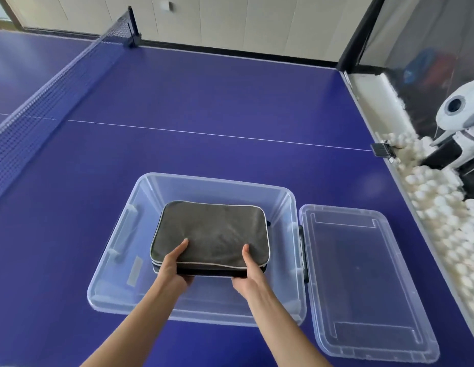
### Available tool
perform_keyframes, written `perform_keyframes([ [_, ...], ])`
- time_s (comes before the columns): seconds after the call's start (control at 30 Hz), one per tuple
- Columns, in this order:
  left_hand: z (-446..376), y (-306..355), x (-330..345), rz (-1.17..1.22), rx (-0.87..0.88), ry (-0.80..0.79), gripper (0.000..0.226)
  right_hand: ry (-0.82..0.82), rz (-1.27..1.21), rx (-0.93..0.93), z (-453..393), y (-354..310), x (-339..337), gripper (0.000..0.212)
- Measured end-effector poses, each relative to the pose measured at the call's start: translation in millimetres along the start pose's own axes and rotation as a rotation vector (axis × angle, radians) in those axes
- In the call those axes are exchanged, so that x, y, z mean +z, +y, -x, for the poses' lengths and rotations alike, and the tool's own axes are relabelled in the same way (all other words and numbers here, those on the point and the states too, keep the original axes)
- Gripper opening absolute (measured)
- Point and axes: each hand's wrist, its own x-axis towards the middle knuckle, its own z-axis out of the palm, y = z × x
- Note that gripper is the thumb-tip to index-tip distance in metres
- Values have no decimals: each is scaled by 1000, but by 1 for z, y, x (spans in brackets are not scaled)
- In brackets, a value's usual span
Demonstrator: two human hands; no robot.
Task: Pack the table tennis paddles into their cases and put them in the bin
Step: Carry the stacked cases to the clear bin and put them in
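Observation:
A grey rectangular paddle case point(214, 229) with pale piping, zipped closed, hangs over the open clear plastic bin point(151, 189) on the blue table tennis table. My left hand point(175, 266) grips its near left corner, thumb on top and fingers underneath. My right hand point(253, 274) grips the near right edge the same way. A dark layer shows under the grey top along the near edge; I cannot tell whether it is a second case. No bare paddle is in view.
The bin's clear lid point(362, 282) lies flat on the table just right of the bin. The net point(45, 96) crosses at far left. Along the table's right edge runs a trough of several white balls point(442, 221) with a white ball machine point(458, 115).

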Motion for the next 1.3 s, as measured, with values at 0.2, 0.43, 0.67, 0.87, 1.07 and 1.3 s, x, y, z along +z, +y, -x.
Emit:
perform_keyframes([
  [0.2, -23, 9, 9, 8, -4, -28, 33, 76, 10, -24, -17, -1, 4, 43],
  [0.43, -32, 2, 16, -177, 12, 230, 78, 181, 154, -92, -26, 1, 4, 63],
  [0.67, -35, 2, 21, -229, -37, 199, 73, 183, 277, -76, -32, 1, 3, 70],
  [0.87, -32, 5, 12, -716, 290, 510, 99, 320, 620, -415, -37, -3, 1, 93],
  [1.07, -29, 26, 25, -1692, 993, 32, 120, 114, 1892, -899, -34, -6, 14, 115],
  [1.3, -55, 27, -5, -2450, 1215, 15, 134, 139, 2430, -1084, -53, -10, -2, 124],
])
